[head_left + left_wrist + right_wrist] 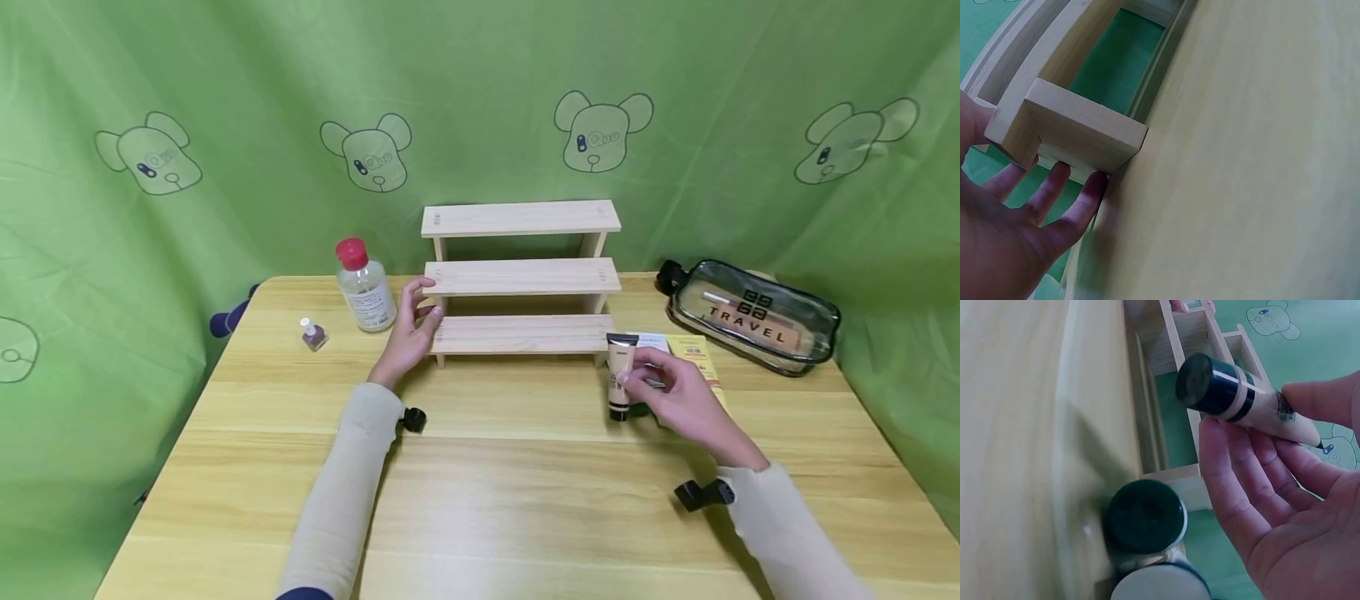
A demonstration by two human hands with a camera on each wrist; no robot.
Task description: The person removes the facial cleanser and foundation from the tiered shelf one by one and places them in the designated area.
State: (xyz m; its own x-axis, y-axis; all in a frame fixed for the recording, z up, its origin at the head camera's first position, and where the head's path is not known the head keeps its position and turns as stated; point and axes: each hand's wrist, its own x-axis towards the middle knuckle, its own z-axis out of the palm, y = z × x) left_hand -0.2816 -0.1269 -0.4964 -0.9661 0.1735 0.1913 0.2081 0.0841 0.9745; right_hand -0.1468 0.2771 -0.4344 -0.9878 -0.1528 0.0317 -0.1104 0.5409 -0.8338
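A three-tier wooden shelf [525,279] stands at the back of the table. My left hand [412,333] holds its left end, thumb at a tier and fingers against the end panel [1088,119]. Between thumb and fingers, my right hand [671,392] pinches a beige cosmetic tube [621,375], black cap downward, in front of the shelf's right end. In the right wrist view the same tube [1266,409] tilts, its black cap toward the camera. Behind the right hand are a yellow tube-like item [693,350] and a white one [651,340], both partly hidden.
A clear bottle with a red cap [366,287] and a small nail polish bottle [313,335] stand left of the shelf. At the right lies a transparent travel pouch [753,317] with items inside. A green curtain [480,75] hangs behind the wooden table [525,500].
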